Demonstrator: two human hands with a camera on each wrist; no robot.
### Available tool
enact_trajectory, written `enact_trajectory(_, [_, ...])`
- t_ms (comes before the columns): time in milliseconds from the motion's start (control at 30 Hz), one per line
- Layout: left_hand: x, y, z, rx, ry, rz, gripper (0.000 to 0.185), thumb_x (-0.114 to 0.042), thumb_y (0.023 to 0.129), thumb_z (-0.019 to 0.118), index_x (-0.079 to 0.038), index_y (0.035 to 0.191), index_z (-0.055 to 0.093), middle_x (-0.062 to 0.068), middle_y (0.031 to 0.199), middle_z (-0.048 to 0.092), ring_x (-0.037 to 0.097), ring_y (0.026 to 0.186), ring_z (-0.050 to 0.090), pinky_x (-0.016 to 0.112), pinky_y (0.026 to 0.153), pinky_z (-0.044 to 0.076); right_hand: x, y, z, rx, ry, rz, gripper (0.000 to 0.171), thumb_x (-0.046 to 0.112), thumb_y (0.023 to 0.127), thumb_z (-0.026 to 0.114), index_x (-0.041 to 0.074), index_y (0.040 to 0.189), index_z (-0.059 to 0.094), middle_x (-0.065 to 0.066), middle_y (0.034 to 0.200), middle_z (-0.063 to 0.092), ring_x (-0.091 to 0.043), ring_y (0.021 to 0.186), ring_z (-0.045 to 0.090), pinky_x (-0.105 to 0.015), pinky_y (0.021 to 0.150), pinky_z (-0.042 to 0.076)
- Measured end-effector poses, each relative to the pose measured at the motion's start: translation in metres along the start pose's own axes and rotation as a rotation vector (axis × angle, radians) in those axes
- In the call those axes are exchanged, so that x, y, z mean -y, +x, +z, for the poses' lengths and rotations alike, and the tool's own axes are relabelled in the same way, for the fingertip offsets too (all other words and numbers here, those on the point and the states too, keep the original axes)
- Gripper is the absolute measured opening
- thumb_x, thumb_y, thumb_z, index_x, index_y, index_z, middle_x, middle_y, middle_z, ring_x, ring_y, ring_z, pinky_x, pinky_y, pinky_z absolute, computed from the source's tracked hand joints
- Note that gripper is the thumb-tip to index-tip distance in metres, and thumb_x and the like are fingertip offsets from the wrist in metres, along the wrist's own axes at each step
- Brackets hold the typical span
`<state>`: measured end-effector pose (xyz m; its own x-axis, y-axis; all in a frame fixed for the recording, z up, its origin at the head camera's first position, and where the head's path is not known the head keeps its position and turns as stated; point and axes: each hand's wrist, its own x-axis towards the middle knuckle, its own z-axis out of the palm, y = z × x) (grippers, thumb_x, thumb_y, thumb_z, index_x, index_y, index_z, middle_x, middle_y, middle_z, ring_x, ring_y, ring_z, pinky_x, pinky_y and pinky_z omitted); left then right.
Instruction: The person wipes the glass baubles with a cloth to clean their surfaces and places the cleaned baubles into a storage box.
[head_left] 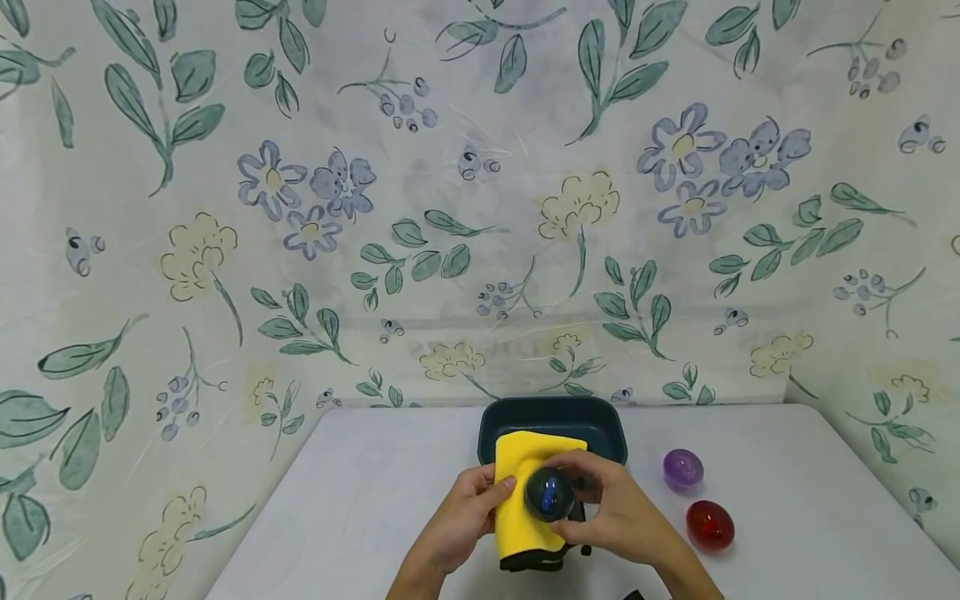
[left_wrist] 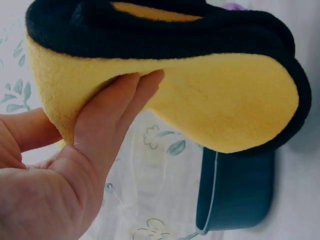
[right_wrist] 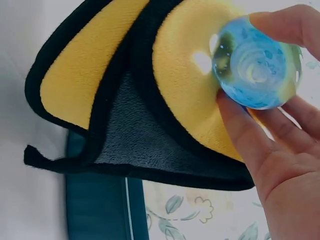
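Blue translucent egg-shaped ball is pinched between the thumb and fingers of the right hand and is pressed against a folded yellow plush cloth with black edging. That cloth is gripped at its near-left side by the left hand, the thumb laid on top and the fingers curled beneath its yellow underside. Both hands are held close together above the white counter. Just beyond the hands, a dark teal rectangular plastic tub is partly covered by the cloth. To the right of the right hand, a purple translucent egg and a red translucent egg are seen lying on the counter, near each other.
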<state>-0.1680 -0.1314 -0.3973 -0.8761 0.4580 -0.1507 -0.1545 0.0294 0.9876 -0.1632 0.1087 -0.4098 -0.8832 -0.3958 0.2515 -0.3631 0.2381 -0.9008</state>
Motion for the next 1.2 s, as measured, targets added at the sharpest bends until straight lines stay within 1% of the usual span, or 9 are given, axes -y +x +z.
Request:
enact_trajectory(100, [-0.001,-0.001,-0.001,-0.003,0.006,-0.009,0.050,-0.028,0.111,0.046,0.005,0.148,0.046,0.013,0.129,0.071,0.021,0.107,0.076,0.038,0.095,0.062,0.000,0.000,0.001,-0.036,-0.024,-0.015,0.056,0.023,0.079,0.089,0.021,0.130,0.066,-0.003,0.132,0.069,-0.018,0.114,0.069,-0.034,0.097,0.061])
enact_trajectory(200, [-0.002,-0.001,-0.002,-0.005,0.013,-0.014,0.049,-0.027,0.111,0.046,0.005,0.148,0.046,0.016,0.131,0.070,0.023,0.108,0.076,0.040,0.095,0.062,-0.003,0.000,0.001,-0.069,-0.084,-0.057,0.055,0.025,0.080,0.089,0.023,0.130,0.066,0.002,0.131,0.070,-0.014,0.114,0.068,-0.034,0.100,0.060])
enact_trajectory(367, [-0.004,-0.001,-0.001,0.005,0.016,-0.019,0.050,-0.026,0.111,0.047,0.006,0.148,0.046,0.018,0.132,0.069,0.026,0.110,0.076,0.041,0.095,0.062,-0.007,-0.001,-0.003,-0.116,-0.183,-0.112,0.054,0.026,0.079,0.088,0.021,0.128,0.066,0.002,0.127,0.072,-0.010,0.111,0.066,-0.030,0.095,0.060])
enact_trajectory(533, [-0.004,-0.001,-0.002,0.015,0.007,-0.014,0.049,-0.024,0.110,0.048,0.010,0.146,0.045,0.019,0.128,0.071,0.025,0.107,0.076,0.040,0.093,0.063,-0.006,-0.001,-0.005,-0.107,-0.187,-0.088,0.055,0.025,0.080,0.087,0.017,0.130,0.065,-0.002,0.129,0.072,-0.016,0.112,0.068,-0.023,0.094,0.058])
enact_trajectory(633, [-0.004,-0.001,-0.003,0.011,0.005,-0.011,0.049,-0.023,0.110,0.048,0.012,0.144,0.045,0.017,0.124,0.073,0.024,0.105,0.076,0.040,0.092,0.063,-0.005,0.000,-0.005,-0.091,-0.165,-0.073,0.058,0.022,0.081,0.087,0.013,0.133,0.064,-0.007,0.134,0.070,-0.025,0.118,0.069,-0.027,0.098,0.059])
enact_trajectory(733, [-0.003,-0.002,-0.003,0.002,0.009,-0.014,0.050,-0.023,0.110,0.050,0.012,0.144,0.045,0.016,0.124,0.073,0.023,0.105,0.076,0.040,0.092,0.063,-0.006,0.000,-0.005,-0.083,-0.158,-0.057,0.059,0.018,0.080,0.087,0.008,0.134,0.063,-0.012,0.136,0.069,-0.032,0.120,0.069,-0.034,0.097,0.061])
enact_trajectory(933, [-0.004,-0.006,-0.001,-0.012,0.017,-0.013,0.051,-0.024,0.109,0.051,0.011,0.146,0.044,0.018,0.128,0.071,0.023,0.105,0.076,0.041,0.093,0.063,-0.009,-0.003,-0.005,-0.072,-0.149,0.000,0.060,0.014,0.077,0.088,0.005,0.131,0.062,-0.020,0.135,0.065,-0.038,0.116,0.071,-0.037,0.092,0.062])
enact_trajectory(1067, [-0.006,-0.007,0.000,-0.024,0.025,0.002,0.053,-0.026,0.109,0.051,0.010,0.147,0.044,0.018,0.128,0.071,0.022,0.104,0.076,0.040,0.093,0.063,-0.010,-0.002,-0.008,-0.059,-0.150,0.011,0.062,0.014,0.077,0.089,0.004,0.132,0.061,-0.021,0.136,0.064,-0.038,0.116,0.071,-0.037,0.092,0.062])
enact_trajectory(1200, [-0.009,-0.006,-0.001,-0.039,0.025,0.021,0.054,-0.027,0.109,0.051,0.009,0.148,0.043,0.017,0.128,0.071,0.021,0.103,0.076,0.040,0.094,0.063,-0.012,0.001,-0.010,-0.052,-0.228,-0.024,0.060,0.018,0.078,0.088,0.006,0.132,0.064,-0.015,0.135,0.068,-0.028,0.111,0.072,-0.033,0.093,0.063])
